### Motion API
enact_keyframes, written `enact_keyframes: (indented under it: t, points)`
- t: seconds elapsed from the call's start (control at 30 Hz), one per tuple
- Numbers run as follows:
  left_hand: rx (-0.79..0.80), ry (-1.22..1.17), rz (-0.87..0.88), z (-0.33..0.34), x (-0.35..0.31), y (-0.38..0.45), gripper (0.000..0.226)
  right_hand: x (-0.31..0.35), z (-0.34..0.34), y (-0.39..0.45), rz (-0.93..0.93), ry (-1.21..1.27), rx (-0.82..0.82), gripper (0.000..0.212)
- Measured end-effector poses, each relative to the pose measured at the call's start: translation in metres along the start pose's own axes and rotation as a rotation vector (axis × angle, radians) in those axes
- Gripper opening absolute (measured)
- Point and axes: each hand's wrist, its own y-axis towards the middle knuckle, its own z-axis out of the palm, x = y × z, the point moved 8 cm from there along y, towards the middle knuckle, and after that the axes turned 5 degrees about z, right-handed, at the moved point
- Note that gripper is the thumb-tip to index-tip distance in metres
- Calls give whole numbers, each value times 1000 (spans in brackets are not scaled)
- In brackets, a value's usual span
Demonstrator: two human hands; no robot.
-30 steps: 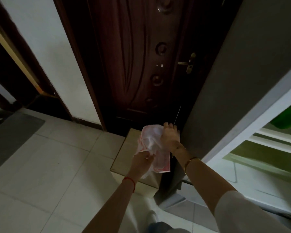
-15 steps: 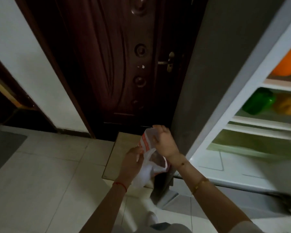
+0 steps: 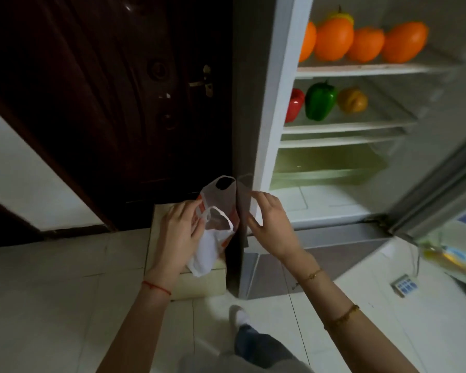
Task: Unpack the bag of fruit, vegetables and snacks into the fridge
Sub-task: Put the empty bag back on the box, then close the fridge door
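Observation:
A thin white plastic bag (image 3: 210, 246) with orange print hangs limp and looks empty. My left hand (image 3: 180, 232) grips its left side. Just right of the bag my right hand (image 3: 269, 224) hovers with fingers spread, and whether it touches the bag is unclear. The fridge (image 3: 269, 103) stands open on the right. Several orange fruits (image 3: 334, 41) line its top shelf. On the shelf below sit a red pepper (image 3: 295, 103), a green pepper (image 3: 320, 102) and a yellow pepper (image 3: 353, 100).
A pale low box (image 3: 199, 284) sits on the tiled floor under the bag, beside the fridge's dark side. A dark wooden door (image 3: 119, 103) is behind it. The fridge door (image 3: 441, 184) swings out at right. A small blue-and-white item (image 3: 405, 285) lies on the floor.
The view has swung right, bringing the fridge shelves into sight. My right hand has come off the bag's top and moved right, fingers spread. The bag now hangs from my left hand.

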Motion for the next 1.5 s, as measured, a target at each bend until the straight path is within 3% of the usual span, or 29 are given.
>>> enact_keyframes:
  t: [0.7, 1.2, 1.5]
  points:
    - [54, -58, 340, 16, -161, -58, 38, -91, -137, -198, 260, -125, -300, 51]
    - [212, -219, 481, 111, -403, -162, 41, -211, -285, -415, 470, -199, -471, 49]
    - [239, -271, 557, 143, -516, -181, 42, -281, -357, -478, 551, -219, -558, 49]
